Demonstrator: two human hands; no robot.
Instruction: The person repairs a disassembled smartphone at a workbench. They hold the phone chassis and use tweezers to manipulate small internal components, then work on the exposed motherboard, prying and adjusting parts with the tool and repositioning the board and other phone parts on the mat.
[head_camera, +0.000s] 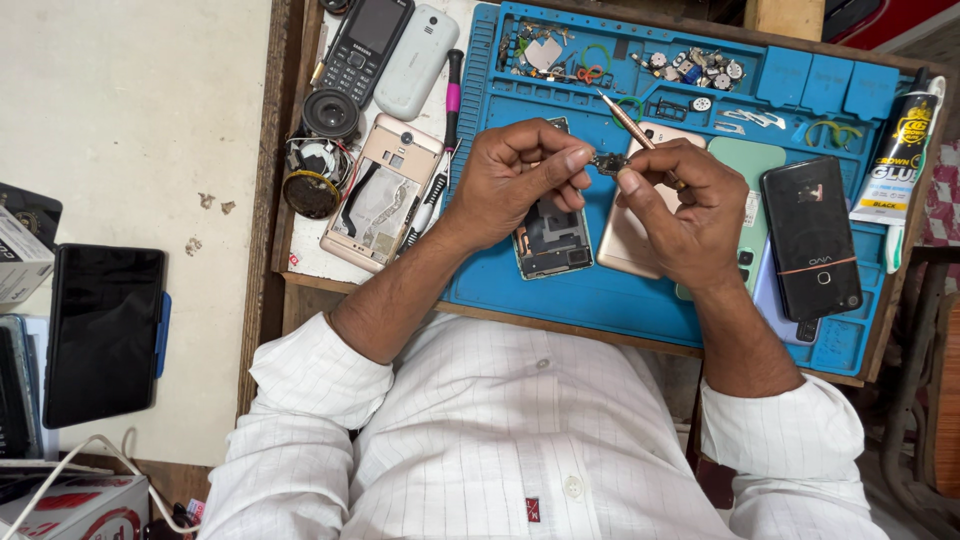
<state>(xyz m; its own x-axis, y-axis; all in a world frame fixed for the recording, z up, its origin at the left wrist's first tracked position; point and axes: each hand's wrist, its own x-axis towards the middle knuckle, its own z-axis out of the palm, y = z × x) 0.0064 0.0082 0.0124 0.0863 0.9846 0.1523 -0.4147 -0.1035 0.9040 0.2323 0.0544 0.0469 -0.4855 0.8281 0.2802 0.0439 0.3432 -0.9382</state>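
Both hands meet above the blue mat (600, 290) on the worktop. The left hand (515, 180) pinches a small dark part (608, 162) between thumb and forefinger, its grip narrow and closed on the part's left end. The right hand (675, 205) touches the same part from the other side with its thumb and fingertip, and also carries a thin tool (625, 113), its pointed tip slanting up and to the left; the tool looks like tweezers or a fine driver, though its lower end is hidden in the fist. The part is held in the air between the two hands, just above an opened phone (550, 240) that lies face down on the mat.

Beside that phone lies a gold phone (625, 245), partly under the right hand, then a green phone (750, 165) and a black phone (810, 235). The mat's upper trays hold screws (695, 68) and small bits. A glue tube (897, 150) rests at the mat's right edge. Left of the mat lie a gold back shell (380, 190), a round speaker (330, 113), a pink-handled driver (452, 100) and two keypad phones (385, 50).
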